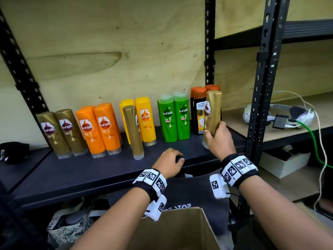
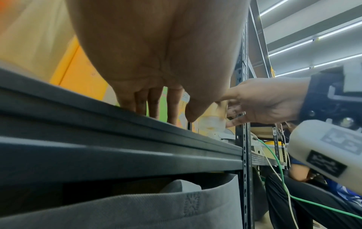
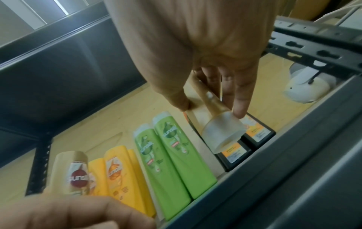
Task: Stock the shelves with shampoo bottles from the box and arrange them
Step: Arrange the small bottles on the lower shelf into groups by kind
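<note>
My right hand (image 1: 212,131) grips a gold Sunsilk bottle (image 1: 213,109) near its clear cap (image 3: 223,131), holding it just above the dark shelf (image 1: 90,170) in front of the black-and-orange bottles (image 1: 199,112). My left hand (image 1: 173,159) holds nothing; its fingertips (image 2: 156,111) rest on the shelf's front edge. Along the back stand pairs of gold (image 1: 59,132), orange (image 1: 99,129), yellow (image 1: 146,120) and green bottles (image 1: 174,118). A single gold bottle (image 1: 133,130) stands alone in front of the yellow pair.
An open cardboard box (image 1: 173,230) and a dark fabric bag (image 1: 198,192) sit below my wrists. A black upright post (image 1: 259,105) stands right of the held bottle. Beyond it a white headset (image 1: 277,114) with cables lies on the neighbouring shelf. A black object (image 1: 12,152) lies far left.
</note>
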